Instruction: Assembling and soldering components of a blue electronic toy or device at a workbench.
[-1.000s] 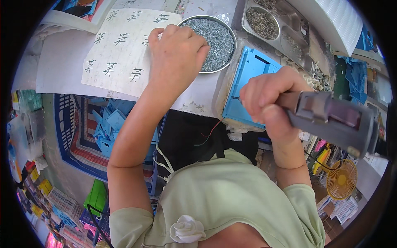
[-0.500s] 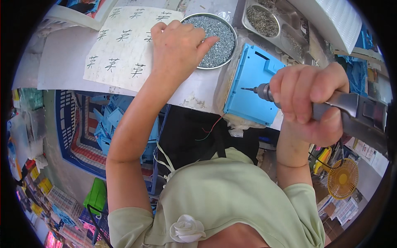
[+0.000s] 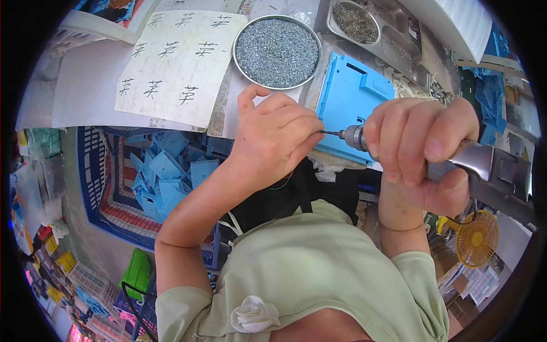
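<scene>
My right hand (image 3: pixel 424 137) is wrapped round an electric screwdriver (image 3: pixel 484 162), which points left with its thin bit. At the bit's tip, the fingers of my left hand (image 3: pixel 279 137) are pinched together; whatever small thing they hold is hidden. Beneath the bit lies a light-blue plastic panel (image 3: pixel 345 94) with a raised block and slots, its lower left part covered by my left fingers. A round metal bowl (image 3: pixel 236 60) full of small silvery screws (image 3: pixel 277 51) stands just beyond my left hand.
A steel compartment tray (image 3: pixel 387 35) with small metal parts stands at the back right. Paper with handwriting (image 3: pixel 171 71) covers the table's left. Below it, a blue basket (image 3: pixel 91 171) holds blue plastic pieces (image 3: pixel 165 171). A yellow fan (image 3: pixel 477 239) stands at lower right.
My left hand has left the bowl of screws and come toward me and right, its pinched fingers now at the screwdriver's tip. The screwdriver has shifted slightly left and nearer.
</scene>
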### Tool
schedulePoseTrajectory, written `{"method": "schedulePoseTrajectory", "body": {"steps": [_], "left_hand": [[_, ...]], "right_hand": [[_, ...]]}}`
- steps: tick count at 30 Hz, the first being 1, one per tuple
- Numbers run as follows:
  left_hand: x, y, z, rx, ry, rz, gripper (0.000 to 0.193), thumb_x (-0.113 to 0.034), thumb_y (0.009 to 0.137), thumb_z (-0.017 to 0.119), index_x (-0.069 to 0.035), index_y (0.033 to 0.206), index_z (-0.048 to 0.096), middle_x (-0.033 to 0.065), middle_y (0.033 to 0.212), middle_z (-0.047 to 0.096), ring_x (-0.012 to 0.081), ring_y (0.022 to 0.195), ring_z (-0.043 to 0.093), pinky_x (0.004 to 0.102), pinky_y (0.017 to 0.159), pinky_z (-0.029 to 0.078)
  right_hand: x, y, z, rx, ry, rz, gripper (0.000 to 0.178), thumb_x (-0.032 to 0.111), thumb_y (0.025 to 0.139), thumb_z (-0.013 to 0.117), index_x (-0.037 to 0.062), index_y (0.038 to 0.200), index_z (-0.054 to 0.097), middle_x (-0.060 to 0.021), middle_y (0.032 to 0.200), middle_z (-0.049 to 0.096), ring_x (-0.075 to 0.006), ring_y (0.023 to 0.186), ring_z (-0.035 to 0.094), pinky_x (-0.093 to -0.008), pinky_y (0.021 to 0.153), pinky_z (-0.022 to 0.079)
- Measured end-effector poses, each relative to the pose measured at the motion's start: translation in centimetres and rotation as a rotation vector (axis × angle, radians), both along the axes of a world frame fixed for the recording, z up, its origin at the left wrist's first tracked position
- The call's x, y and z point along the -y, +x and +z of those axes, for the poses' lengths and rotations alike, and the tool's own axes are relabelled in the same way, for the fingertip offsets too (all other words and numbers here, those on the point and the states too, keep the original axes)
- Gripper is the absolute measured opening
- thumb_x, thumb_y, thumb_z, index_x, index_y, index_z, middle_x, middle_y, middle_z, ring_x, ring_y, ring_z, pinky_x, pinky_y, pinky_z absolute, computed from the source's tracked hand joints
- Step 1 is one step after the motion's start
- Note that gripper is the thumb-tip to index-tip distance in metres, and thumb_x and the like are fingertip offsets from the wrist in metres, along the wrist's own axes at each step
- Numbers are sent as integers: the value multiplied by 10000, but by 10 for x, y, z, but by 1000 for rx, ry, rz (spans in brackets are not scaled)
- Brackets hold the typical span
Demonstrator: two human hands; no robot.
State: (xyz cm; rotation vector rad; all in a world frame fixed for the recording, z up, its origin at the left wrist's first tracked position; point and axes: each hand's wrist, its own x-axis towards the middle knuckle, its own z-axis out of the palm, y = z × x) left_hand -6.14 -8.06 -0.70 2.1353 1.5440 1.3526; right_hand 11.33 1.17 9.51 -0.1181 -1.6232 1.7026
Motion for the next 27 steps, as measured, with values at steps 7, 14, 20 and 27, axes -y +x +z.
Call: {"method": "schedulePoseTrajectory", "body": {"steps": [7, 14, 20, 27], "left_hand": [[-2, -11, 12, -55, -114, -166, 431, -101, 736, 801, -112, 1153, 693, 50, 1155, 712, 273, 1101, 636, 488, 1068, 347], [-13, -29, 1, 99, -126, -134, 686, 69, 696, 521, -47, 1365, 613, 155, 1318, 651, 375, 1276, 571, 462, 1125, 410], [-16, -20, -11, 128, -112, -49, 616, 99, 698, 492, -42, 1277, 650, 149, 1227, 679, 369, 1170, 617, 452, 1045, 466], [-55, 20, 3, 88, 19, -217, 395, 103, 752, 585, -36, 1110, 676, 119, 1075, 710, 338, 974, 647, 435, 885, 516]], "right_hand": [[17, 3, -7, 61, -107, -89, 312, 372, 974, 701, 107, 1037, 551, 33, 649, 548, -117, 535, 512, -304, 583, 444], [39, 5, -21, 140, -228, -119, 287, 193, 898, 785, 51, 949, 542, -45, 736, 573, -159, 649, 539, -321, 626, 449], [41, -4, -33, 250, 52, -164, 296, 236, 904, 795, 96, 866, 537, -20, 632, 564, -183, 533, 529, -337, 559, 454], [11, 47, -5, 142, 12, -195, 258, 322, 959, 705, 90, 1007, 604, 23, 617, 551, -147, 541, 547, -328, 593, 475]]}}
